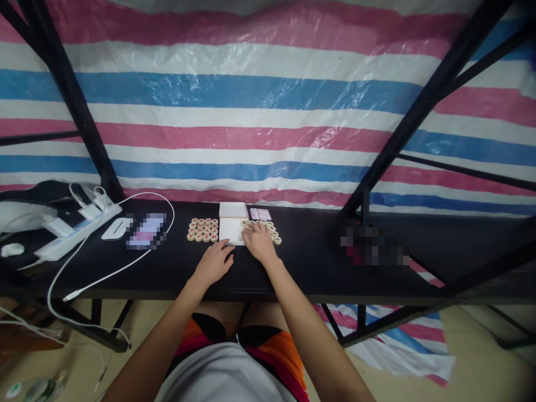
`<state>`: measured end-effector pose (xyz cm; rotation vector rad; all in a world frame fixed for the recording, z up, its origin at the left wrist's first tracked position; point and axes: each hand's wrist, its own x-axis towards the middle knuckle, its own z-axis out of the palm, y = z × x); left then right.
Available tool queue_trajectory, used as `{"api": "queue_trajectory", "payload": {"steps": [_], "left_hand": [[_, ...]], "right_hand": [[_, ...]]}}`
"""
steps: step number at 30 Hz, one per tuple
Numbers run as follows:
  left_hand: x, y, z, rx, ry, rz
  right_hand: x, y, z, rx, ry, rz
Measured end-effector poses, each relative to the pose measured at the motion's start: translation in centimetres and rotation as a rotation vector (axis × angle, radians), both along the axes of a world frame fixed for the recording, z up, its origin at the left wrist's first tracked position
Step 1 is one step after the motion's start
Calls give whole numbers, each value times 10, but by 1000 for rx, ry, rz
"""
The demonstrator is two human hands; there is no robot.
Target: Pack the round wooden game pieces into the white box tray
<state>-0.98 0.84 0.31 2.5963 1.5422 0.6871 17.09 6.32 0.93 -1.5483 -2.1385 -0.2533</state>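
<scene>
On the black table (310, 262) lie round wooden chess pieces in two groups: one block (203, 229) to the left of a white square box (231, 230), another group (271, 230) to its right. My right hand (259, 241) rests palm down on the right group, fingers spread over the pieces at the box's right edge. My left hand (214, 261) lies on the table just below the box's near left corner, fingers loosely curled, nothing seen in it. A second white square, perhaps the lid (233, 210), sits behind the box.
A small pink-and-white card (260, 214) lies behind the right pieces. At left are a white power strip with chargers (77, 226), a white cable (113, 271), a white mouse-shaped item (116, 228) and blurred patches. Black frame bars (389, 145) cross before a striped tarp.
</scene>
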Motion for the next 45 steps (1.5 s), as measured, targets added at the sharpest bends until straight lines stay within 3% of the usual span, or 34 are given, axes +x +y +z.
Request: {"api": "queue_trajectory", "payload": {"steps": [11,15,20,34,45], "left_hand": [[0,0,1,16,8,-4],[0,1,-1,30,-1,1],[0,1,-2,19,-3,0],[1,-2,4,-9,8,14],[1,-1,3,-1,11,19]], "right_hand": [[1,0,-4,23,16,4],[13,-5,2,27,107,-139],[26,-17,2,-95,186,-292],[21,-41,0,-89,126,-342],[18,-40,-3,-56,123,-291]]}}
